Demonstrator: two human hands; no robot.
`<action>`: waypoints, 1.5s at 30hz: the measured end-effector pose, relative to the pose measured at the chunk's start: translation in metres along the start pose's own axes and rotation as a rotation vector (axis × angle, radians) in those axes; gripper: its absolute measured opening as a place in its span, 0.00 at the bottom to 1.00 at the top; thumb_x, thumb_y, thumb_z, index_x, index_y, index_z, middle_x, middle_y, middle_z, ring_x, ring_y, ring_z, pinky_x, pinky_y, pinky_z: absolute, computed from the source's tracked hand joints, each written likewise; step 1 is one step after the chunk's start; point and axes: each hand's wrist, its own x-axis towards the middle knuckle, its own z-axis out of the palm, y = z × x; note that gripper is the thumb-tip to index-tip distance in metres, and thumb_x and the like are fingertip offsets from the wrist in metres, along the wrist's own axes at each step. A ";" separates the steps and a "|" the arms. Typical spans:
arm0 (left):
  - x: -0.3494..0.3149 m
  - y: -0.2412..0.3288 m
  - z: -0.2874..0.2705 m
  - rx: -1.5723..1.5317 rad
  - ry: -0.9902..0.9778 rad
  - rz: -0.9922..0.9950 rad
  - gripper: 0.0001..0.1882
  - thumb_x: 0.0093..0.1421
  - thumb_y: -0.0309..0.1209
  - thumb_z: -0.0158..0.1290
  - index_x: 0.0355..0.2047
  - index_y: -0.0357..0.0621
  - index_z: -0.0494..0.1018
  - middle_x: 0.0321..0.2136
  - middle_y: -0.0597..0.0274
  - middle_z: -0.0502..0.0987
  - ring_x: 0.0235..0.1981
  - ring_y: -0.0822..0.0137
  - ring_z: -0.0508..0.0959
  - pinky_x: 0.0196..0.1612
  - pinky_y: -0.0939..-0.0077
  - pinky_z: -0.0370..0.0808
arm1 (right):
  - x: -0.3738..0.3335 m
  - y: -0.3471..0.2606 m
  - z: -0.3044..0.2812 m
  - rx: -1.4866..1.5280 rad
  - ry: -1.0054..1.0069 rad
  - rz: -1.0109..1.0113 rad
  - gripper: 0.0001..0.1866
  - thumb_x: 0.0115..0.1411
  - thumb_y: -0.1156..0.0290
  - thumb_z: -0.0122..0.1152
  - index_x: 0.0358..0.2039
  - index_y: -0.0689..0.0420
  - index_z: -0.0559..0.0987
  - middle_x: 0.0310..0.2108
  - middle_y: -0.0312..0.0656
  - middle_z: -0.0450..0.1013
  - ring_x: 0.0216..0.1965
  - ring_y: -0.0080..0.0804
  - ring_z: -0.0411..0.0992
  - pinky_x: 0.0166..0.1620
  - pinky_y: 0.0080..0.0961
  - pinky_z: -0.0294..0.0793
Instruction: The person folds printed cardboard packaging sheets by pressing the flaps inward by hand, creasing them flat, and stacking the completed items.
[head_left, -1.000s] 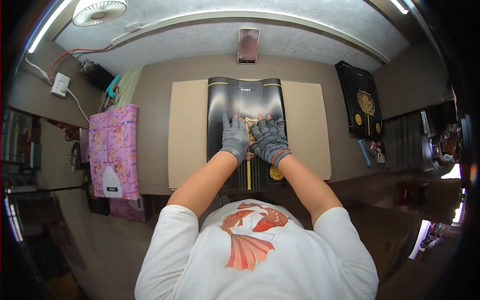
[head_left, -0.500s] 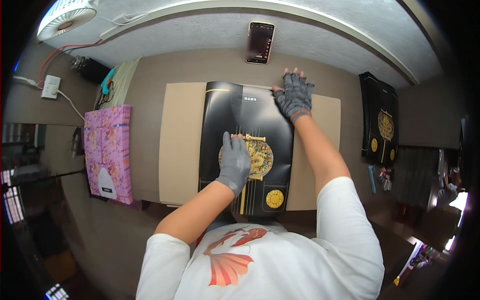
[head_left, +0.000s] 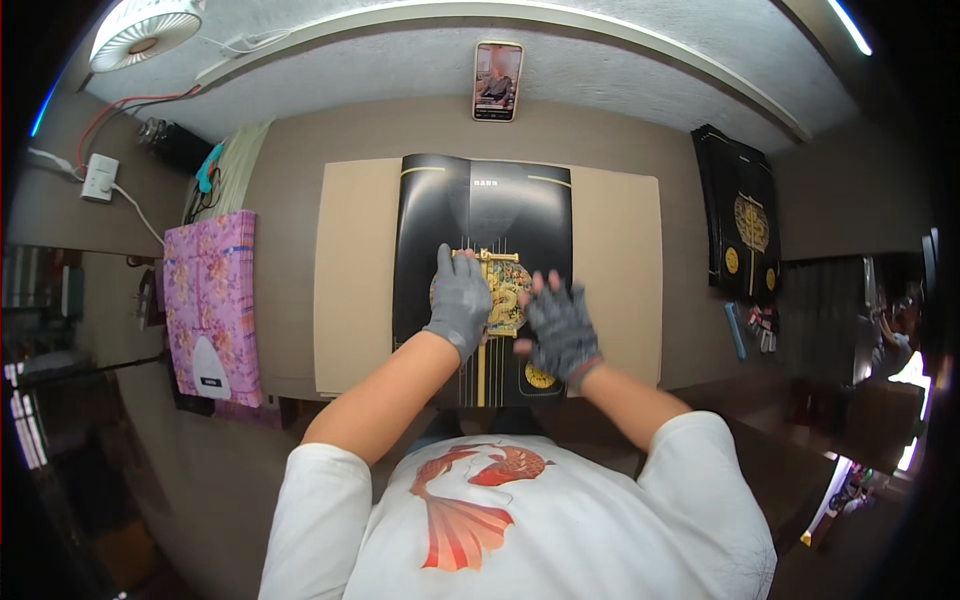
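In front of me, a glossy black printed sheet (head_left: 520,215), with gold lines and a round coloured dragon emblem, lies over a flat tan cardboard (head_left: 617,240). The cardboard extends past it on both sides. My left hand (head_left: 460,305), in a grey glove with some bare fingertips, rests flat over the left part of the emblem, fingers stretched out. To the right of the emblem is my right hand (head_left: 560,330), in a dark grey fingerless glove. Its fingers are spread low over the sheet's lower right part and hold nothing; whether the palm presses down, I cannot tell.
A lit phone (head_left: 498,82) leans at the back. To the left lie a pink floral stack (head_left: 210,300), pale strips (head_left: 240,165), a teal-handled tool (head_left: 208,168) and a white power socket (head_left: 99,177); a fan (head_left: 145,40) stands beyond. Black printed packages (head_left: 735,200) lie at right.
My right hand has come down from the sheet's upper right corner to beside the emblem. My left hand stays on the emblem. The phone's screen has changed from dark to a bright picture.
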 end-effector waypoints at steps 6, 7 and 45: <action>-0.001 -0.009 0.008 -0.001 0.015 0.029 0.59 0.32 0.63 0.68 0.58 0.33 0.70 0.62 0.43 0.66 0.62 0.50 0.64 0.69 0.39 0.45 | -0.093 -0.057 0.030 0.091 0.203 -0.044 0.38 0.55 0.46 0.61 0.63 0.53 0.69 0.67 0.54 0.59 0.69 0.54 0.54 0.68 0.57 0.49; -0.004 -0.013 0.010 -0.039 0.051 0.046 0.57 0.33 0.64 0.68 0.57 0.35 0.71 0.62 0.45 0.66 0.64 0.50 0.63 0.68 0.38 0.45 | -0.092 -0.064 0.027 0.147 0.205 0.013 0.35 0.56 0.52 0.62 0.62 0.54 0.70 0.66 0.54 0.60 0.69 0.55 0.55 0.68 0.55 0.51; 0.115 -0.164 0.050 -0.214 0.558 0.092 0.48 0.60 0.65 0.45 0.70 0.46 0.53 0.71 0.49 0.50 0.74 0.52 0.45 0.70 0.39 0.40 | 0.056 -0.084 0.036 0.090 0.455 0.182 0.29 0.55 0.65 0.56 0.58 0.57 0.74 0.63 0.56 0.64 0.67 0.55 0.58 0.69 0.58 0.50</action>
